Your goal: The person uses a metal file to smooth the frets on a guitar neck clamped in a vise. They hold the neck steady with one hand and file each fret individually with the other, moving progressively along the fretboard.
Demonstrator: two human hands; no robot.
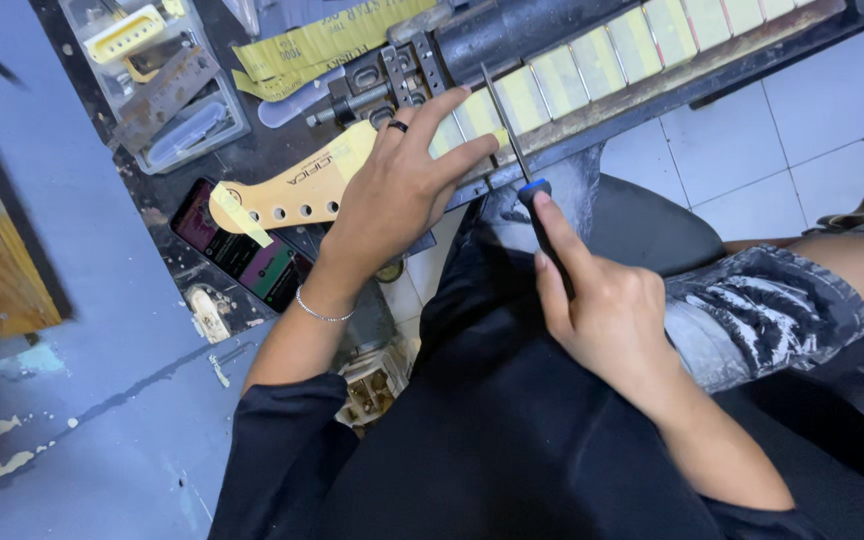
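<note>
1. Centre frame: left hand (397, 190) lies flat, fingers spread, pressing a taped guitar neck (552, 75) onto the worktop (202, 160); grip wide, clasping nothing.
2. Right hand (602, 320), grip narrow, holds a slim file (512, 135) w/ blue-collared handle.
3. File's long axis runs up-left from right hand; its tip crosses the neck beside left fingertips. Neck runs lower left to upper right.
4. Phone (252, 255) at left, under headstock.

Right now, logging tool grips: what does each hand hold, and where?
Right hand grips a thin file by its dark handle; left hand presses on the guitar neck.
</note>
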